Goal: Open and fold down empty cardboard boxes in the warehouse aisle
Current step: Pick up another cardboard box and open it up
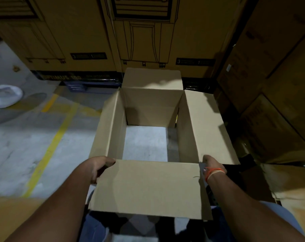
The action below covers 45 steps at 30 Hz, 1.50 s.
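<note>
An empty brown cardboard box stands open in front of me, squared into a tube, and the grey floor shows through its open bottom. Its top flaps spread outward: one far, one right, one folded toward me. My left hand grips the near left corner where the near flap meets the left wall, fingers curled over the edge. My right hand, with an orange thread at the wrist, holds the near right corner; its fingers are hidden behind the cardboard.
Tall printed cartons line the far side and more stacked cartons close in on the right. A yellow floor line runs along the concrete on the left. A white shoe of another person shows at the left edge. Flat cardboard lies at lower left.
</note>
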Tool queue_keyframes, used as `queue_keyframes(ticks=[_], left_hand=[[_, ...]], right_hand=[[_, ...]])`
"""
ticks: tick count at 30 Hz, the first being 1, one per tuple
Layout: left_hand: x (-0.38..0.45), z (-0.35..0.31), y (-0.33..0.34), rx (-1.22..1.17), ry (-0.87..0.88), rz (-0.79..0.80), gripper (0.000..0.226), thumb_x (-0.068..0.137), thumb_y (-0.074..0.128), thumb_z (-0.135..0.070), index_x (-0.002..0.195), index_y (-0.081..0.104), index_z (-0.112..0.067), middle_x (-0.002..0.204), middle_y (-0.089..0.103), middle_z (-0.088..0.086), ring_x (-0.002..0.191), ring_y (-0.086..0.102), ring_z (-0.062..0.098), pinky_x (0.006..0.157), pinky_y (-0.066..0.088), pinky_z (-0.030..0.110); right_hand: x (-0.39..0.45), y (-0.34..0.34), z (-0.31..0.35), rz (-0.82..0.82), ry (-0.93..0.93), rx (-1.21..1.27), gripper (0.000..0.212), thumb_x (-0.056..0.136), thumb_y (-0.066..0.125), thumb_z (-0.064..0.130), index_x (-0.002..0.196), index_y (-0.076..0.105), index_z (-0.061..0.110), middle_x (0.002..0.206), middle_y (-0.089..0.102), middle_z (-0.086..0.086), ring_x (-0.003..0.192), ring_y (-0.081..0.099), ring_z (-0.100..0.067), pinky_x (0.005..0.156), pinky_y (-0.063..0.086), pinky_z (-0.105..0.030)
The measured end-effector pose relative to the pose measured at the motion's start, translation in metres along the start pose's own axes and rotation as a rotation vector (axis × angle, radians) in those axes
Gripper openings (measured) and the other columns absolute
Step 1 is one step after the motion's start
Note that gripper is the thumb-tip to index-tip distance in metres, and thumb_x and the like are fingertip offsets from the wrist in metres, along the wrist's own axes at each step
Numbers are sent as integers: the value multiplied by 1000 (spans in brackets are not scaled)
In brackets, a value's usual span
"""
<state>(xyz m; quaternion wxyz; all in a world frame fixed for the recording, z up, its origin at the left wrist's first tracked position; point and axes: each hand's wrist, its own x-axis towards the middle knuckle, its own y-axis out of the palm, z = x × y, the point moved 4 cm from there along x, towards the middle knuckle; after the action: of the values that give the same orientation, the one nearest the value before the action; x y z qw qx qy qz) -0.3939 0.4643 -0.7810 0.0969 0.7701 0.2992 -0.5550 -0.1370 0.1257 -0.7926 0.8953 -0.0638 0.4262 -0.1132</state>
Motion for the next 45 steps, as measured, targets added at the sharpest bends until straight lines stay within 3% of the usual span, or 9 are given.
queue_keyframes(ticks=[4,7,12,21,27,29,32,37,45], left_hand=[[-2,6,-5,55,114,-22,28,91,74,-11,114,67,4,93,76,21,81,73,34,74,60,44],[-9,-5,-1,-1,309,-73,40,89,74,-1,126,63,-9,100,73,17,89,71,33,78,58,41],[-13,-33,17,-93,495,-45,42,92,67,6,131,63,-8,105,76,15,86,75,31,79,60,40],[1,-48,26,-20,568,-67,29,92,66,8,118,68,-3,92,78,11,70,75,19,57,59,27],[-5,-41,5,230,760,-205,58,90,75,-9,130,38,-31,128,62,7,113,64,25,99,53,48],[-9,-33,-3,267,757,-111,52,89,75,-8,119,48,-41,127,62,6,115,64,24,98,54,50],[-20,-18,-13,233,621,97,35,91,72,0,109,73,-30,134,63,7,117,66,22,103,53,42],[-51,-1,-28,12,447,208,37,93,64,6,124,69,-13,114,76,6,87,75,16,72,60,23],[-68,-18,-33,-460,615,-62,42,90,49,20,124,65,1,96,71,10,64,69,16,53,56,18]], right_hand=[[-13,9,-1,193,31,152,20,98,63,15,84,57,2,67,58,-13,32,56,-16,26,38,-20],[3,12,-6,232,23,252,20,100,60,15,106,60,-3,47,63,-8,32,59,-17,27,41,-25],[43,12,-14,193,-21,280,40,94,70,25,121,59,-2,97,70,-15,64,68,-26,55,56,-35],[63,8,-19,190,-53,304,21,93,69,12,108,59,0,101,69,-23,77,68,-33,55,60,-48],[56,14,-21,171,-85,320,23,92,68,3,108,54,-6,99,64,-31,81,65,-36,67,57,-52],[53,17,-24,165,-75,335,17,92,68,1,98,52,2,96,62,-28,81,64,-35,73,55,-55],[59,17,-26,179,-53,324,23,91,69,3,106,52,3,90,63,-26,59,65,-27,52,58,-48],[60,15,-22,345,21,222,20,91,68,17,104,57,6,74,71,-9,50,66,-25,40,52,-34],[22,22,-19,509,-33,123,3,94,61,3,95,61,6,62,68,-7,59,68,-27,44,57,-44]])
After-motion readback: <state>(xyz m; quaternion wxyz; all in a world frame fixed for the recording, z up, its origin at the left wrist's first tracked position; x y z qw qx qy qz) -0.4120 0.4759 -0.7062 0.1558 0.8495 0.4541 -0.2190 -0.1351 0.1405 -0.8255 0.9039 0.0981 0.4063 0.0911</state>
